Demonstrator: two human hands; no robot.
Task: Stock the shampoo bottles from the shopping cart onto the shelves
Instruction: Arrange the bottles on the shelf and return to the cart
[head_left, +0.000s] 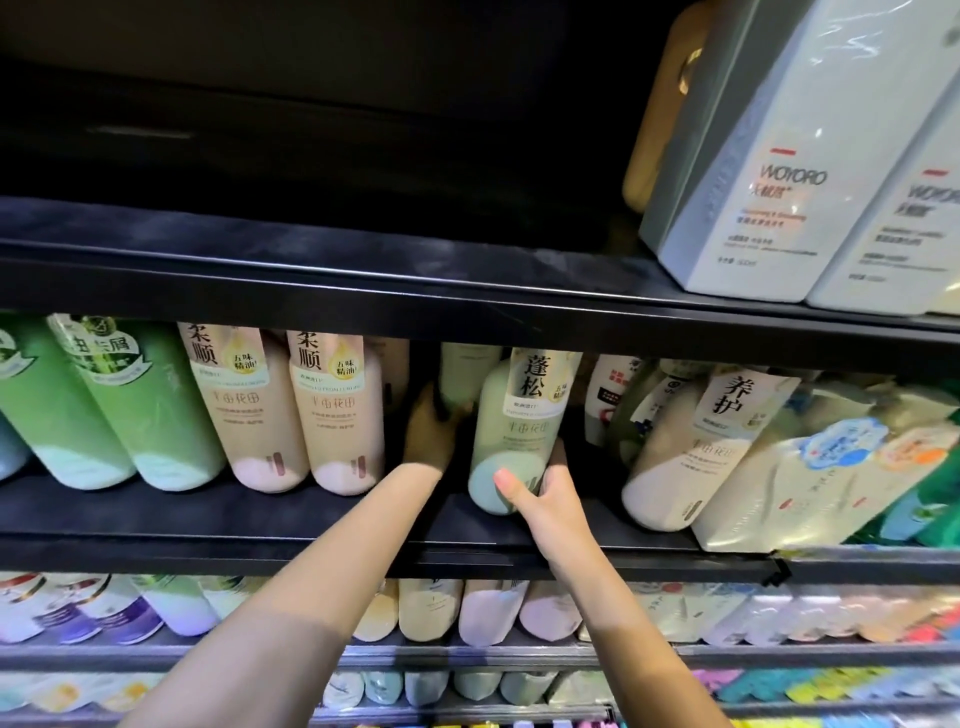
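Note:
Both of my hands reach into the middle shelf (260, 519). My right hand (540, 493) grips the base of a pale green shampoo bottle (514, 436) at the front of the shelf, thumb across its bottom. Deeper in, in shadow, my left hand (431, 431) holds a second pale bottle (462, 379) that stands behind the first. Two pink shampoo bottles (301, 410) stand to the left of my hands, and a white-pink bottle (696, 447) leans to the right.
Green bottles (130, 405) fill the shelf's left end. Refill pouches (810, 483) crowd the right end. White boxed sets (789, 156) sit on the upper shelf (363, 270) at right; its left part is dark. Lower shelves hold rows of bottles (467, 608).

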